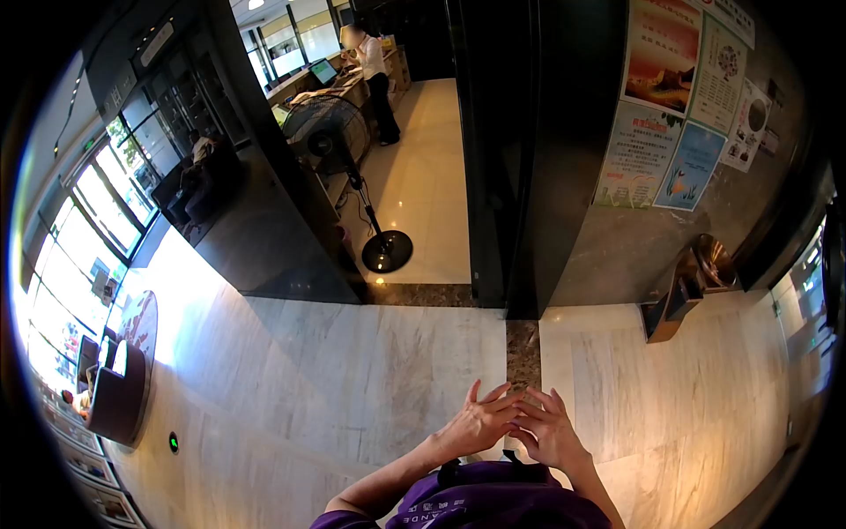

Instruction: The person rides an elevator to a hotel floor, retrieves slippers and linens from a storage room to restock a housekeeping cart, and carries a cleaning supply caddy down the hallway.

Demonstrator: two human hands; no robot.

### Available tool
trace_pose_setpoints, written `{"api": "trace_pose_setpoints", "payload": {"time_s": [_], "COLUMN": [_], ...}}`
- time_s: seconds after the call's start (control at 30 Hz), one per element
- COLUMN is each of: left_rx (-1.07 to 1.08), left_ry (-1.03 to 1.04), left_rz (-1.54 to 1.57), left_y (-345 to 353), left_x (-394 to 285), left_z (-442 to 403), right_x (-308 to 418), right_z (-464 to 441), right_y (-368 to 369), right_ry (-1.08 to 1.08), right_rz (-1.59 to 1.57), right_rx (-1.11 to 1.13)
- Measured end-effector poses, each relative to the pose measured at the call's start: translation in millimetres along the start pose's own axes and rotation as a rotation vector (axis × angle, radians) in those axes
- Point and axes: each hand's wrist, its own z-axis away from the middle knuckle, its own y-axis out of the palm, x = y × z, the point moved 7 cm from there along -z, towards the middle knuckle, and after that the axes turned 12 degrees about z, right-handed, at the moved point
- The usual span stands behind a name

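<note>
Both hands are raised in front of the purple shirt [493, 501], low in the head view and right of the middle. My left hand [483, 421] comes in from the left with its fingers bent, and its fingertips meet those of my right hand [548, 430]. Where they meet, the fingers overlap, and whether anything small is between them is too small to tell. A dark strap or clip shows on the shirt just below the hands. Beneath them lies the pale marble floor [414, 379] with a dark brown strip [523, 348].
A standing fan [386, 251] is in the doorway, with a person [374, 70] at a counter beyond. Posters [665, 79] hang on the right wall above a brown metallic stand [674, 304]. A dark armchair [117, 397] and round table stand at the left.
</note>
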Motion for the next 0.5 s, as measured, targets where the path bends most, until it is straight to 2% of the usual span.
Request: {"api": "trace_pose_setpoints", "payload": {"time_s": [0.5], "left_rx": [-0.036], "left_ry": [-0.021], "left_rz": [0.042], "left_y": [-0.9], "left_x": [-0.7], "left_z": [-2.5], "right_x": [-2.2], "right_z": [2.0], "right_y": [-1.3], "right_ry": [0.015], "right_rz": [0.015], "right_rx": [-0.021]}}
